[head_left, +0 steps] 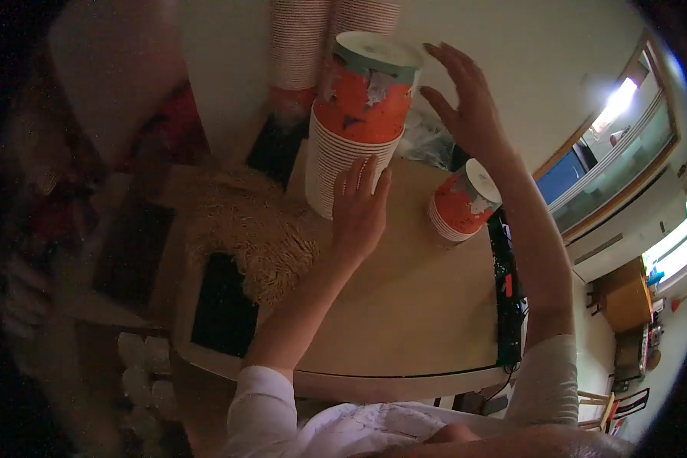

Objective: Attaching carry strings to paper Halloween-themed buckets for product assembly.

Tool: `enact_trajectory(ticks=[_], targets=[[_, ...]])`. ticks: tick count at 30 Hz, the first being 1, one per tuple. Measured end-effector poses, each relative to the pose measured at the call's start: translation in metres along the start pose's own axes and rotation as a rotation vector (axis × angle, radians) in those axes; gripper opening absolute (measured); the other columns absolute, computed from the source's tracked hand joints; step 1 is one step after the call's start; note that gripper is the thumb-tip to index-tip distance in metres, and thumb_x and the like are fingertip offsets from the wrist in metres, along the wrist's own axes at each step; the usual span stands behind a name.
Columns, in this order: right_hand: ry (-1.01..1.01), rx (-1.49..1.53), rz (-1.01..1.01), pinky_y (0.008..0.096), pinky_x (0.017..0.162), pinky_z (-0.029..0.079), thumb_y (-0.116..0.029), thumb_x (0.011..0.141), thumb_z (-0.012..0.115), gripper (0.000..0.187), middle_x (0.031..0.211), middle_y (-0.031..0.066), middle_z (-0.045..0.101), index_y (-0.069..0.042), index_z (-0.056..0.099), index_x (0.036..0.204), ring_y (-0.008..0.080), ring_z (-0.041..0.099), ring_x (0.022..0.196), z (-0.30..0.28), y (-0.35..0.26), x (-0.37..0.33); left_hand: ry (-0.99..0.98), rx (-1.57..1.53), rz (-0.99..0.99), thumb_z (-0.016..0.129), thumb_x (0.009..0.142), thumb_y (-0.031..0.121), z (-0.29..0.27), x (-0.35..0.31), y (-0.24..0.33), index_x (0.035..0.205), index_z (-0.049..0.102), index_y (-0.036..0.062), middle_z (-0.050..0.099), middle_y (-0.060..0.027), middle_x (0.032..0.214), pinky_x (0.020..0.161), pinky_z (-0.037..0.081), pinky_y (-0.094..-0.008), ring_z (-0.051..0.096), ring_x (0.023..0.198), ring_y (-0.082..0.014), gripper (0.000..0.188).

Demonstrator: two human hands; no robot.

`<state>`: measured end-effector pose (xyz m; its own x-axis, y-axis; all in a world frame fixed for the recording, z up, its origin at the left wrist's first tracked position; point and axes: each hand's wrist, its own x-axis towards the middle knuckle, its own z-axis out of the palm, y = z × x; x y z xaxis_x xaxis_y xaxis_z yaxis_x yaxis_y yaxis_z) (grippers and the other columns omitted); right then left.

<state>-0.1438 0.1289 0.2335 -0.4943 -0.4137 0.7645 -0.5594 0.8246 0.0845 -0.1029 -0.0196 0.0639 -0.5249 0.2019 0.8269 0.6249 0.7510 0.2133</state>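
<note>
A tall stack of upside-down paper cups [362,114], orange with a green band and worn patches, stands toward the far side of the table. Its lower part shows many closely nested pale rims. My left hand [359,206] rests against the near side of these rims, fingers extended and lying flat. Beside the stack's top, my right hand [469,103] is raised with its fingers apart, holding nothing. A shorter stack of the same cups [466,202] sits to the right, below my right forearm.
Taller cup stacks [301,46] stand behind, near the wall. A tangled brown stringy heap [263,237] lies on the table [404,320] at left, by a dark panel [223,309]. Clear plastic [426,141] lies behind the cups. A black strip [505,290] runs along the right edge.
</note>
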Motion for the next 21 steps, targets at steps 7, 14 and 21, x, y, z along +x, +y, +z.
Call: enact_trajectory(ticks=[7,14,21], targets=[[-0.179,0.178,0.033,0.0357,0.088,0.040,-0.014,0.080,0.059,0.023,0.106,0.0105,0.057,-0.006,0.058,0.102,0.0244,0.053,0.100,0.017,0.005,0.029,0.044,0.107,0.044,0.051,0.077,0.012,0.004,0.009,-0.009,0.107,0.053,0.0015,0.044,-0.0173,0.122,0.091,0.034,-0.0468,0.039,0.117,-0.0309,0.032],[-0.231,0.249,0.043,0.0293,0.074,0.045,-0.007,0.077,0.060,0.009,0.084,0.0080,0.062,-0.002,0.060,0.085,0.0189,0.059,0.080,0.015,0.018,0.051,-0.018,0.137,-0.009,0.051,0.076,0.012,0.008,0.031,-0.006,0.091,0.056,0.0015,0.049,-0.0147,0.111,0.081,0.039,-0.0448,0.048,0.100,-0.0282,0.019],[-0.198,0.165,-0.025,0.0326,0.068,0.047,-0.009,0.079,0.057,0.006,0.079,0.0091,0.063,-0.004,0.058,0.082,0.0221,0.062,0.074,0.007,0.020,0.064,-0.078,0.124,-0.043,0.054,0.074,0.012,0.016,0.034,-0.007,0.081,0.058,0.0036,0.048,-0.0124,0.111,0.065,0.044,-0.0385,0.051,0.080,-0.0244,0.011]])
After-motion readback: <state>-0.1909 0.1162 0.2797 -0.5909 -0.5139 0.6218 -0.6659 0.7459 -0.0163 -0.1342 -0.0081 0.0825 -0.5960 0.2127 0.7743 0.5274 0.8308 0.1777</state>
